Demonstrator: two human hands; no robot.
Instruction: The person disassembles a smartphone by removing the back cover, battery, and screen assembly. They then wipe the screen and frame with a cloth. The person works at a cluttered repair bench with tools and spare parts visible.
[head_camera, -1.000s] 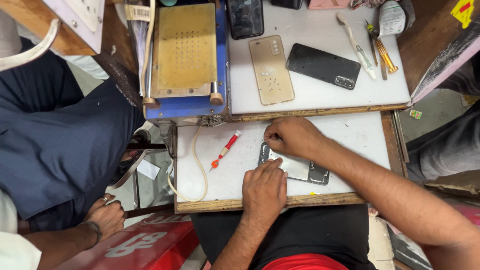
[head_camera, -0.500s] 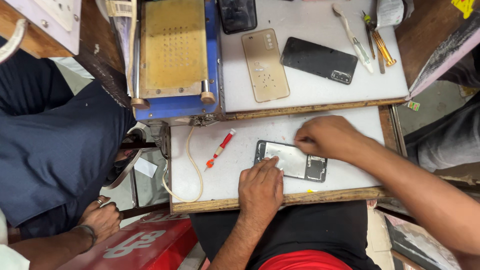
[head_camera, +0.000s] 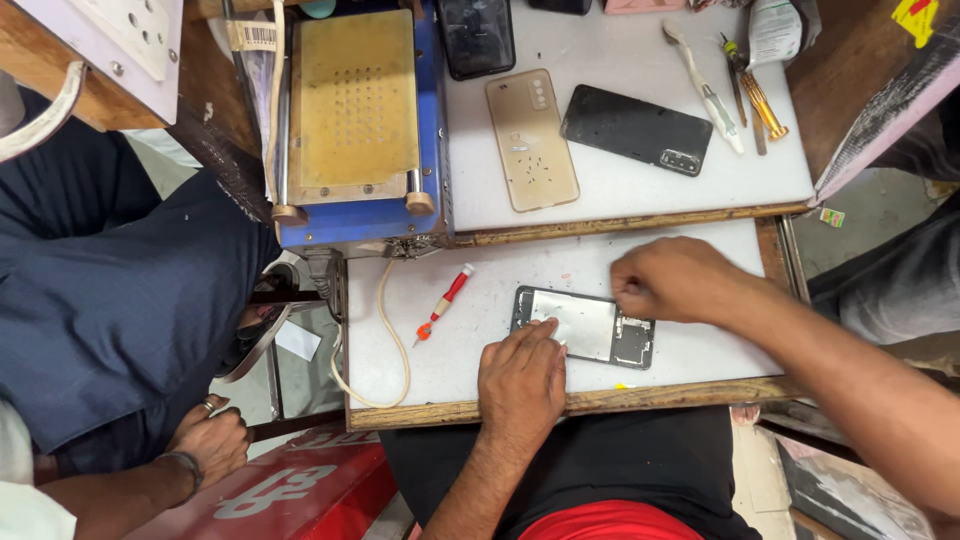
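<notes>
While left hand (head_camera: 522, 378) pins opened phone (head_camera: 585, 327), red screwdriver (head_camera: 446, 303) beside, right hand (head_camera: 672, 280) above

A red-handled screwdriver (head_camera: 445, 302) lies on the white board (head_camera: 690, 355), near a gold-plated blue machine (head_camera: 355, 120).

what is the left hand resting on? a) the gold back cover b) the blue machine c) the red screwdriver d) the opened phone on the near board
d: the left hand has its fingertips pressed on the opened phone, while the red screwdriver lies apart to its left.
</notes>
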